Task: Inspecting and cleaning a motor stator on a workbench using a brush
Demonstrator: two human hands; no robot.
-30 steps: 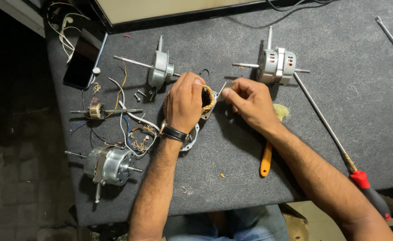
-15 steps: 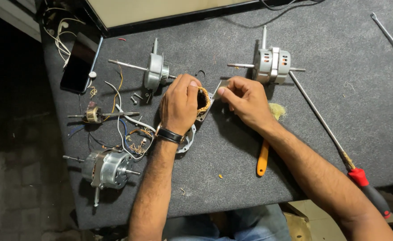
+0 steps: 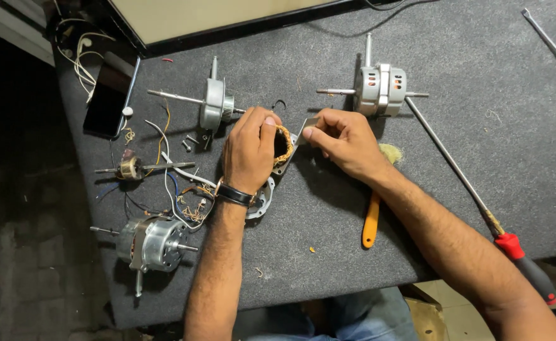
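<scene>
1. Three small motors lie about the dark grey mat (image 3: 328,252); furthest left, near the front edge, sits a silver fan motor (image 3: 148,243) with its shaft pointing right, and above it a black phone (image 3: 106,104) lies face up by the mat's edge.
2. Between them rest a small brass-coloured rotor on a shaft (image 3: 130,167) and a tangle of loose wires (image 3: 177,189), touching neither hand.
3. A second motor housing (image 3: 213,104) stands just above the left hand (image 3: 248,151), apart from it.
4. The left hand is curled shut around a stator with copper windings (image 3: 284,144); thumb and fingers clamp it against the mat, so only its right edge shows.
5. The right hand (image 3: 347,142) pinches a small flat metal piece (image 3: 307,124) between thumb and forefinger, its tip touching the stator's rim.
6. As I judge it, the step in hand is prying or scraping at the windings; the next move calls for a firm left grip and light, controlled pressure, lest the copper wire tear.
7. An orange-handled tool (image 3: 371,221) lies under the right forearm, a third motor (image 3: 379,88) above that hand.
8. Furthest right, a long red-handled screwdriver (image 3: 473,202) lies untouched.
</scene>
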